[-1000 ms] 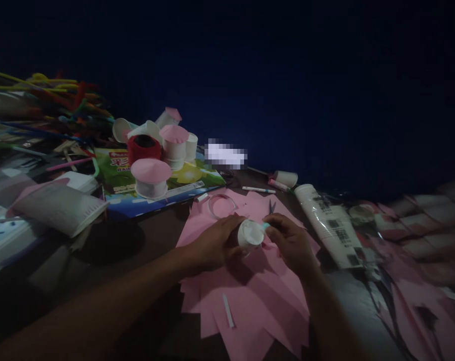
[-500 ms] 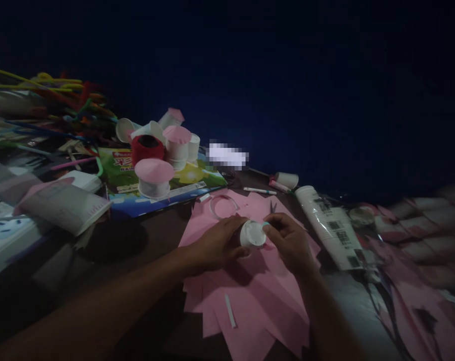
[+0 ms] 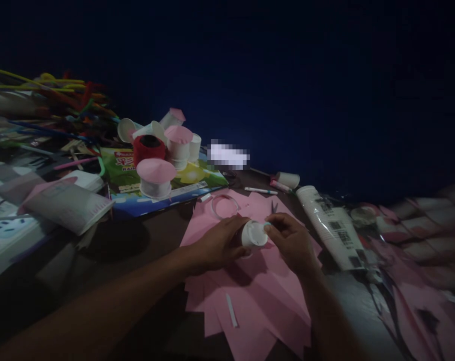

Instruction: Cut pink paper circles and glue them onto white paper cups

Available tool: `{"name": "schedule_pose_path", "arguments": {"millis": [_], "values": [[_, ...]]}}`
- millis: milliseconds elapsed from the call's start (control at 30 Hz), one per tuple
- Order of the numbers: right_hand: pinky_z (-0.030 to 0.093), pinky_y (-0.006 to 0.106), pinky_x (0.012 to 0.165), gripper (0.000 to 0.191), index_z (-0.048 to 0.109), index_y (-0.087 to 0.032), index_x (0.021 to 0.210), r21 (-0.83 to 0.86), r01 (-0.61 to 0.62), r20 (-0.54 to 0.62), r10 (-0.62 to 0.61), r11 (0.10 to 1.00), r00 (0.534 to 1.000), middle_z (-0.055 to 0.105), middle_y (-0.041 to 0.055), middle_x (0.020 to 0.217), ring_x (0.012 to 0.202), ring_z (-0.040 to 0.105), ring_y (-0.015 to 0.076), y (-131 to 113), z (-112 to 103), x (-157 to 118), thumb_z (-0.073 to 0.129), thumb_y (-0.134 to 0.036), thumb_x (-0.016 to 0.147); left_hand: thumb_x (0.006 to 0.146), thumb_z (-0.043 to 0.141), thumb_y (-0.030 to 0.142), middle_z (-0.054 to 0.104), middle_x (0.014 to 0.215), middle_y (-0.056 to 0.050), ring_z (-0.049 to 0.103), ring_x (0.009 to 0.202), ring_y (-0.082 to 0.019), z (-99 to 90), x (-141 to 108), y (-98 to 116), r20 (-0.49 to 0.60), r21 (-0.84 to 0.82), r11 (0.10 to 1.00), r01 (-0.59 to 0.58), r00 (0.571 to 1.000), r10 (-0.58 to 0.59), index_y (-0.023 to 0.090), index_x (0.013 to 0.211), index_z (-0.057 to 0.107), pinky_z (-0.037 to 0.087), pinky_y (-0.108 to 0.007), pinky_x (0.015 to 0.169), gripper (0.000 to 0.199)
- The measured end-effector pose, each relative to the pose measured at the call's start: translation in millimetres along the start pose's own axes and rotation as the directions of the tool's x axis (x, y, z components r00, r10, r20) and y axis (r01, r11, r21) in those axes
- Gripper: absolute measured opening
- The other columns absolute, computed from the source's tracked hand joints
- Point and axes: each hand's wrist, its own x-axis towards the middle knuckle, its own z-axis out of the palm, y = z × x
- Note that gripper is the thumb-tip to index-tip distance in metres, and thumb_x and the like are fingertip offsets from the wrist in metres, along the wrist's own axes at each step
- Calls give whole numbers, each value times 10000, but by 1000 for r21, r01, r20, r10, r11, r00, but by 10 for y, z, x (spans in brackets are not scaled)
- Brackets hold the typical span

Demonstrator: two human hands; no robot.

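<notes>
Over a pile of pink paper sheets (image 3: 246,291), my left hand (image 3: 223,240) is wrapped round a small white paper cup (image 3: 255,234), whose round white end faces up and to the right. My right hand (image 3: 289,240) is closed at the cup's right rim, thumb and fingertips pinched together with a small bluish-green bit showing at them. What that bit is cannot be made out. Scissors (image 3: 274,206) lie just behind my right hand. A clear ring (image 3: 224,206) rests on the paper behind my left hand. A white strip (image 3: 231,311) lies on the front sheets.
Cups with pink paper tops (image 3: 156,178) and a red spool (image 3: 148,149) stand on a colourful packet (image 3: 128,198) at the left. Pipe cleaners (image 3: 62,87) are heaped behind. A marker (image 3: 261,191) lies at the back; wrapped cups (image 3: 330,228) lie right.
The whole view has shifted slightly. Both hands keep nearly the same hold on the cup and its rim.
</notes>
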Motion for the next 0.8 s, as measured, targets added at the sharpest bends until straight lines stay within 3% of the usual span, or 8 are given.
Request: {"name": "schedule_pose_path", "arguments": {"millis": [367,567,700,800], "values": [[419,235,479,147,606,-198,800,-42,22,4,-22,999,1000,589,-3,633,523,510,120,14,-17,-6,628,-312,709,705,632,230,551,1107,-68,503,1000,-225,-4,5,2,-8,-7,1000,-24,1000,24,203,1172,466,401,-364,876,496],[398,235,471,151,613,-192,798,-108,2,-49,-7,994,999,575,-8,620,520,492,119,34,-67,7,634,-309,704,713,635,265,550,1114,-67,505,1011,-228,-2,-6,4,-4,3,1000,3,1000,-3,204,1164,472,402,-360,877,484],[434,253,550,163,611,-198,810,-37,-31,-90,28,999,996,601,3,690,610,536,138,91,-143,36,650,-308,697,709,643,276,545,1138,-70,502,1023,-236,-1,-13,-2,-13,19,1000,9,1000,-9,214,1193,458,394,-366,881,522],[450,257,590,167,615,-207,822,61,-40,-41,43,997,998,610,4,736,652,549,138,114,-154,33,650,-325,709,710,640,258,560,1115,-58,508,1003,-230,-4,-5,11,-9,15,1000,2,1000,-2,216,1170,475,395,-363,872,491]]}}
